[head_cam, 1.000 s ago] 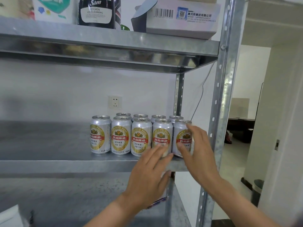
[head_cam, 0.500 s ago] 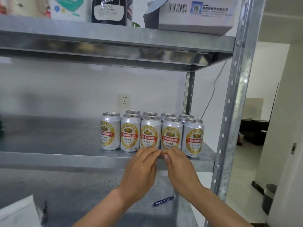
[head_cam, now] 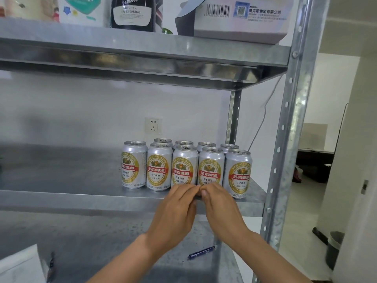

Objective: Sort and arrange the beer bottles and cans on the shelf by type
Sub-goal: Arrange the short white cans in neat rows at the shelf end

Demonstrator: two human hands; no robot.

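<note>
Head view; your cans stand on the middle shelf, right half, close to the front edge and near the right post; nine in all, five in the front row, four behind them, bodies touching or nearly so. Each is silver with a gold oval ring, a red band with white characters and a small crest above it; the ring reads YAN JING BEER. All stand upright, long axis vertical, pull-tab tops up, labels turned to you.

Your left hand and right hand meet at the shelf lip, in front of the bases of the third and fourth front cans; left fingers lie together, nearly straight; right fingers are bent close together towards the left hand, thumb tip showing; whether either pinches or touches a can, you cannot tell.

A blue pen lies on the lower shelf; a wall socket sits behind the cans.
</note>
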